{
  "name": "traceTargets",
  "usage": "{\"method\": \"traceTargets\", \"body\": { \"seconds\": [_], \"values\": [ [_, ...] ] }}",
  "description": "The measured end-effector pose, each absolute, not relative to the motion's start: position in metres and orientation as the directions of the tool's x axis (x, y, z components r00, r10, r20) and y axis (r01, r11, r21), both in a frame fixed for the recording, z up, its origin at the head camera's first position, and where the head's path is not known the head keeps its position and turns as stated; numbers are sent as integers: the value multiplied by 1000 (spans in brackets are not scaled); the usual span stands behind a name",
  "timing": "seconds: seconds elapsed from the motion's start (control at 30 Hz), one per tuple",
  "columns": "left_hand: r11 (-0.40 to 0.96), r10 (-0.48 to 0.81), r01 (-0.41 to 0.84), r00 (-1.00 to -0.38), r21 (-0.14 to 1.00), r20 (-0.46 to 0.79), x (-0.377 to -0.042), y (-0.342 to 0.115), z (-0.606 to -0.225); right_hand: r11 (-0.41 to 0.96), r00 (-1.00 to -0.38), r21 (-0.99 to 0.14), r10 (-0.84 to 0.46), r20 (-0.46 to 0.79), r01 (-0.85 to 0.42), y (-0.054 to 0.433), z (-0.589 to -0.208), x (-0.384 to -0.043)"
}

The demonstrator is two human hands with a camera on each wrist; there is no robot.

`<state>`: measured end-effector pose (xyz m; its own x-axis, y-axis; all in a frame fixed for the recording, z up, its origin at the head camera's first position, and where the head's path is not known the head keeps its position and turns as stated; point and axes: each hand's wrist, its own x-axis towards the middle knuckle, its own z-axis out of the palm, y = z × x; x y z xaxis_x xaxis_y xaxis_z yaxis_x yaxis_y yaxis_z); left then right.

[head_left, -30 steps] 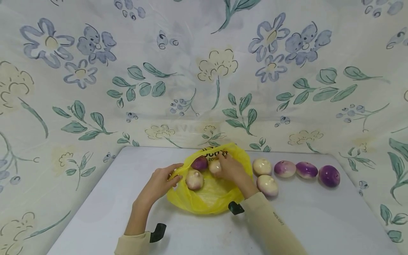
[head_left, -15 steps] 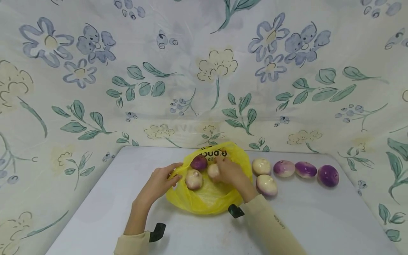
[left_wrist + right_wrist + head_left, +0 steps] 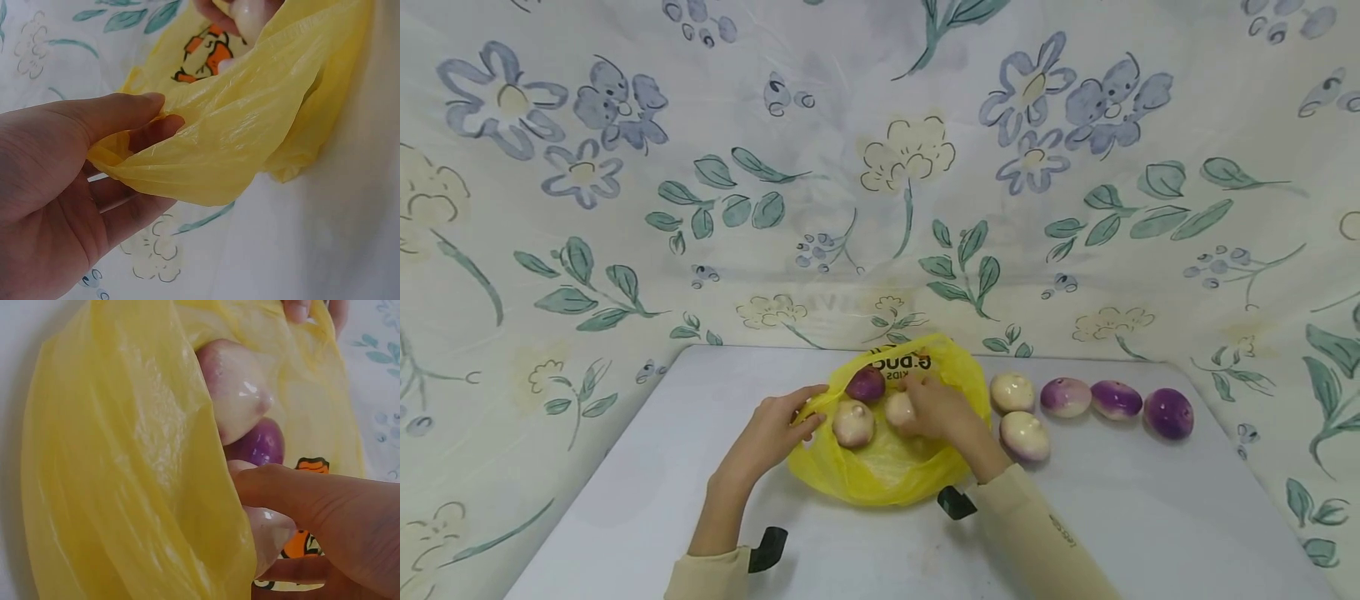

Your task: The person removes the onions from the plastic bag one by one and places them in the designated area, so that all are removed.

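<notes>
A yellow plastic bag (image 3: 880,479) lies on the table with its mouth spread. At its left rim, my left hand (image 3: 775,433) pinches the film between thumb and fingers; the left wrist view shows the bag edge (image 3: 194,169) running through that grip. My right hand (image 3: 936,406) reaches inside the bag. It holds a pale onion (image 3: 898,412), its thumb and fingers around it in the right wrist view. Two others lie in the bag: a whitish onion (image 3: 853,423) with a small pointed tip and a dark purple onion (image 3: 866,384). Bag film hides part of the held onion.
Right of the bag, two whitish onions (image 3: 1012,392) sit one in front of the other. A row of purple-and-white onions (image 3: 1066,397) continues rightward to a deep purple onion (image 3: 1168,414). Flowered cloth (image 3: 850,250) hangs behind the white table (image 3: 647,492).
My right hand has lowered the pale onion slightly toward the near side inside the bag. The left hand keeps its hold on the rim. The head view has shifted slightly.
</notes>
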<state>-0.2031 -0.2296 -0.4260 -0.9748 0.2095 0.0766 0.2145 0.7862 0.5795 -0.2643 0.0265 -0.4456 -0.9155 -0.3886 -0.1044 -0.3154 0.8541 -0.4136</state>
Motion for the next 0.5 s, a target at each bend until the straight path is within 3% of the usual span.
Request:
{"method": "traceTargets", "body": {
  "seconds": [0.5],
  "values": [
    [790,205,207,-976,577,70,-203,-230,-426,844,-907,-388,-419,-46,-370,35,-438,-260]
  ]
}}
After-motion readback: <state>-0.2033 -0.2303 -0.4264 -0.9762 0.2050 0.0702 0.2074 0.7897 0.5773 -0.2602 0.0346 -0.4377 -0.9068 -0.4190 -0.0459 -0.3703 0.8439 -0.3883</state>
